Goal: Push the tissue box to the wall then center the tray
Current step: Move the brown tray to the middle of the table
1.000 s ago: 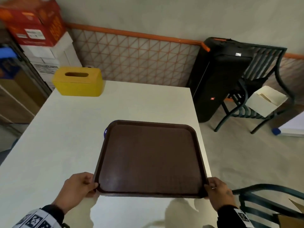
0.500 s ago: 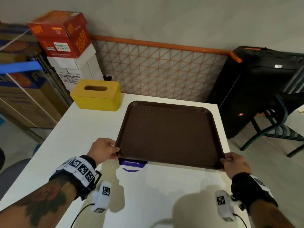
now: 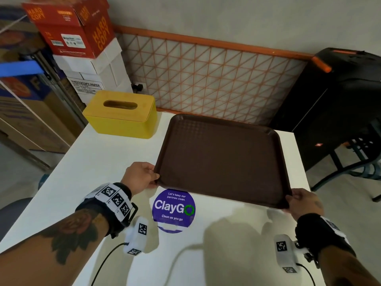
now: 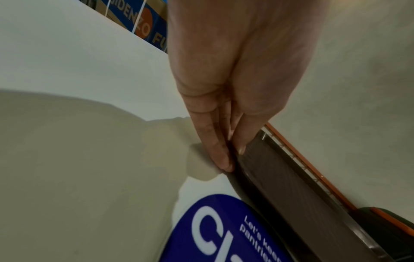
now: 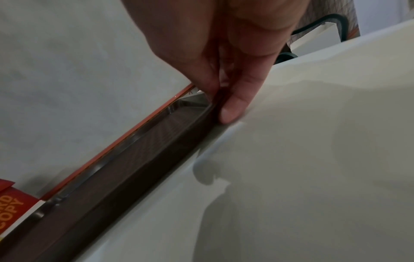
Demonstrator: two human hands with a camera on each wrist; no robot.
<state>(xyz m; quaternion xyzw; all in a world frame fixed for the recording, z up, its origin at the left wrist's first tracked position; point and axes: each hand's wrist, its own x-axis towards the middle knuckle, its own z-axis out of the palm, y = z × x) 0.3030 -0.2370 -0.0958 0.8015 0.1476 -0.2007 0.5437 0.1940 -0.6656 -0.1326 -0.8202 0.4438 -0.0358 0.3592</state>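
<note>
A brown tray (image 3: 222, 162) lies on the white table (image 3: 103, 166), its far edge close to the wall panel. My left hand (image 3: 154, 178) pinches the tray's near-left corner, thumb on top and fingers under the rim (image 4: 230, 154). My right hand (image 3: 288, 200) pinches the near-right corner the same way (image 5: 224, 102). The tray (image 4: 291, 195) shows edge-on in both wrist views (image 5: 134, 168). A yellow tissue box (image 3: 121, 114) stands at the table's far-left corner by the wall, just left of the tray and apart from it.
A round blue ClayGo sticker (image 3: 173, 207) is on the table just in front of the tray. Stacked paper boxes (image 3: 82, 38) stand beyond the left corner. A black speaker (image 3: 329, 110) and a chair (image 3: 362, 162) stand right of the table.
The tray has slid away from me toward the wall with both hands still holding its near corners. The blue sticker it covered now shows fully. The tissue box has stayed put.
</note>
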